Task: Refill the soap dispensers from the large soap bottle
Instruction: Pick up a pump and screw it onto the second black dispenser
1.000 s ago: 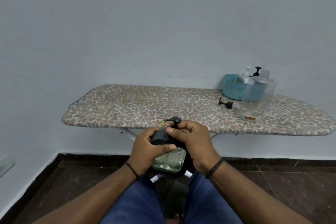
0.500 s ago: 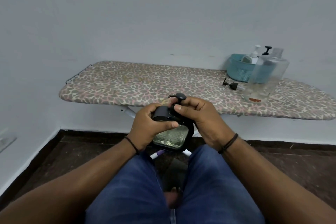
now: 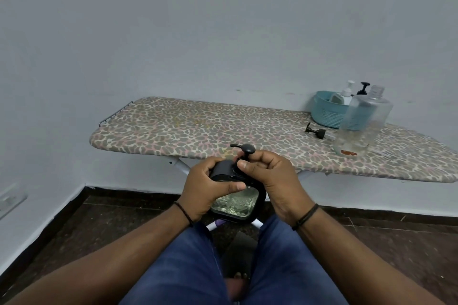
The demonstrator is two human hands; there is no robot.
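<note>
Above my lap I hold a black-framed glass soap dispenser [image 3: 235, 203]. My left hand [image 3: 207, 192] wraps around its body, thumb across the front. My right hand [image 3: 270, 176] grips the black pump head [image 3: 244, 150] and collar at the top. The large clear soap bottle [image 3: 359, 121] stands on the right part of the ironing board, nearly empty, with a little liquid at its bottom. A loose black pump [image 3: 315, 130] lies on the board just left of that bottle.
The ironing board [image 3: 198, 129] with a pebble-print cover stretches across in front of me against a pale wall. A teal basket [image 3: 327, 111] at its back right holds other dispensers. My knees in blue trousers are below my hands; dark floor lies underneath.
The view has tilted down, so the board sits higher in frame. Both hands kept hold of the dispenser, and my right hand's fingers shifted a little on the pump collar.
</note>
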